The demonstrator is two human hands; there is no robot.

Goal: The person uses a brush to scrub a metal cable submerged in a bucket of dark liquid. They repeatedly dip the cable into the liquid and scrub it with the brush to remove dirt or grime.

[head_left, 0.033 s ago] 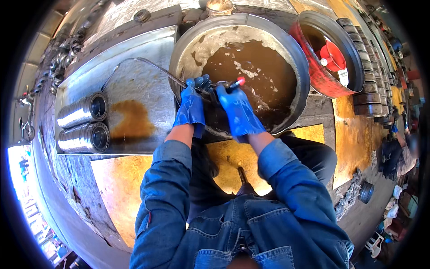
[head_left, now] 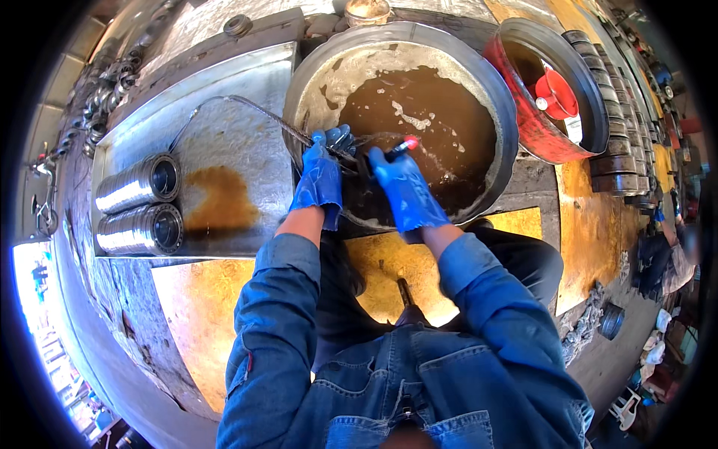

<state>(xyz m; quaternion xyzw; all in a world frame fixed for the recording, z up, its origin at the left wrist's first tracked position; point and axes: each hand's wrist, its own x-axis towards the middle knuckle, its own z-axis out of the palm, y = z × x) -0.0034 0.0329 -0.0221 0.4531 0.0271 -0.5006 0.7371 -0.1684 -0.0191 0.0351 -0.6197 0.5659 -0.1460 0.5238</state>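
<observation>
My left hand (head_left: 320,176), in a blue rubber glove, is closed at the near left of a round metal tub (head_left: 511,142) of brown, foamy liquid. A dark bent cable (head_left: 262,111) runs into its grip from the metal tray; dark parts beside the fingers are hard to make out. My right hand (head_left: 404,187), gloved too, is wrapped round a dark-handled tool (head_left: 402,147) with a red tip, its working end hidden. Both hands are over the tub's near side. Two stacks of shiny metal rings (head_left: 134,185) lie on their sides in the tray (head_left: 239,157), where the cable's other end reaches.
Right of the tub stands a red drum section (head_left: 502,93) holding a red plastic scoop (head_left: 555,93). Rows of stacked metal rings (head_left: 613,135) lie beyond it. A small round container (head_left: 366,11) sits behind the tub. Another person (head_left: 669,258) is at the far right.
My right hand and the red-tipped tool have shifted slightly right and down. The left hand stays almost where it was.
</observation>
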